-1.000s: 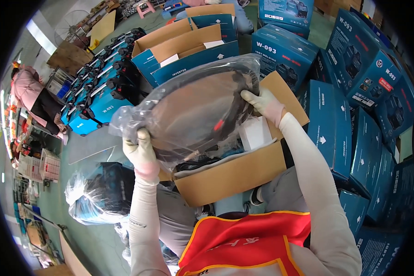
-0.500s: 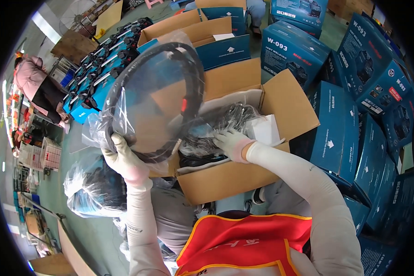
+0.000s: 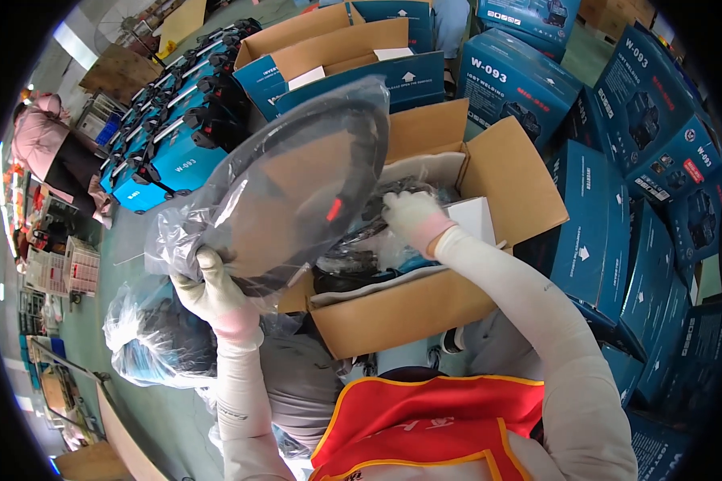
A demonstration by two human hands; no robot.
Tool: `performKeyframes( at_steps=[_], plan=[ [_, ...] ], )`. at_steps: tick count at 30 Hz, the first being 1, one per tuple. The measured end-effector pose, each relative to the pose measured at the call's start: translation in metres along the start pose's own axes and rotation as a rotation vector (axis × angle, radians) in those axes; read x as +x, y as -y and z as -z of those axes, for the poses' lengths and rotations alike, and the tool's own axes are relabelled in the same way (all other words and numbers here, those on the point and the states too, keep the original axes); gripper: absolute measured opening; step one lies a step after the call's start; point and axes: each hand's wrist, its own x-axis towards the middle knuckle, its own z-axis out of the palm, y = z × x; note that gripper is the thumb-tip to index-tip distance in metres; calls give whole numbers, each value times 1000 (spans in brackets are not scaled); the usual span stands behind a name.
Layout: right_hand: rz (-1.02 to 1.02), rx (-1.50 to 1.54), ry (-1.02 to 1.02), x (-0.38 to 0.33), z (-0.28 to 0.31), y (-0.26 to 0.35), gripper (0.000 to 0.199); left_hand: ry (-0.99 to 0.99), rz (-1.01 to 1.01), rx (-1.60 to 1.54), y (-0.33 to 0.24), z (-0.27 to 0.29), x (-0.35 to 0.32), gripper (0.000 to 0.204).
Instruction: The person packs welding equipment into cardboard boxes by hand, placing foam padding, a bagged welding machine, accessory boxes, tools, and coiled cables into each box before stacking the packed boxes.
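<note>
My left grip [image 3: 217, 298] is pinching the bagged cable coil [image 3: 353, 180], which is tilting over the left of the open carton [image 3: 405, 313]; inside it, I cannot tell what my right grip [image 3: 417, 220] is grasping; slick film slipping could be dropping the coil

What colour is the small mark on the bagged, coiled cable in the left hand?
The small mark is red; the head view shows it best.
</note>
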Motion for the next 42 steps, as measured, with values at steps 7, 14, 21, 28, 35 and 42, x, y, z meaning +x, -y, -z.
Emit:
performKeyframes(
  at_steps=[7, 14, 21, 28, 35, 42],
  plan=[
    [97, 36, 118, -12, -17, 3, 17, -19, -3, -98, 7, 0, 2, 34],
    [-251, 759, -175, -25, 38, -53, 37, 106, 18, -200, 2, -13, -1, 33],
    [-646, 2330, -220, -39, 88, -87, 66, 227, -128, -194, 6, -40, -8, 40],
    [-437, 2241, -389, -65, 73, -123, 45, 702, -685, 10, 15, -57, 16, 39],
    [-347, 1164, 6, -78, 16, -97, 46, 1332, -740, 1187, 121, 14, -4, 25],
    [-360, 1333, -190, -69, 13, -79, 51, 1363, -273, 1181, 101, -3, -6, 33]
  ],
)
